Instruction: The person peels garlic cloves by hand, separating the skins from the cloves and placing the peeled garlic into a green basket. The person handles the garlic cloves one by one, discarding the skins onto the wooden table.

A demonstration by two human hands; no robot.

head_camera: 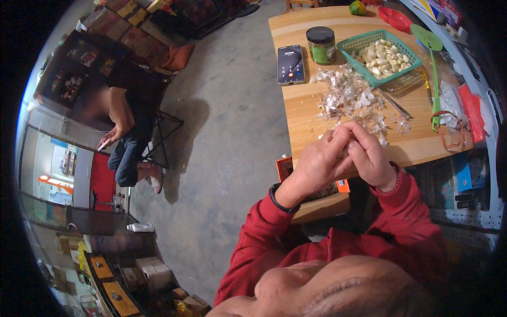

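My left hand (317, 164), with a black band at the wrist, meets my right hand (368, 155) over the table's near edge. The fingers of both are bent together at the tips. Whatever may lie between them is hidden by the fingers. Just beyond the hands spreads a loose heap of papery garlic skins (340, 95) on the wooden table (303, 119). Behind the heap, a green plastic basket (376, 82) holds many peeled garlic cloves (382, 57). A slender dark tool (395, 104) lies by the skins, its kind unclear.
A smartphone (291, 65) with a lit screen and a black-lidded jar (321, 45) stand left of the basket. Rightward lie a green fly swatter (433, 67) and a red dish (395, 19). Below the table edge is an orange-rimmed box (284, 168). A seated person (126, 119) holds a phone.
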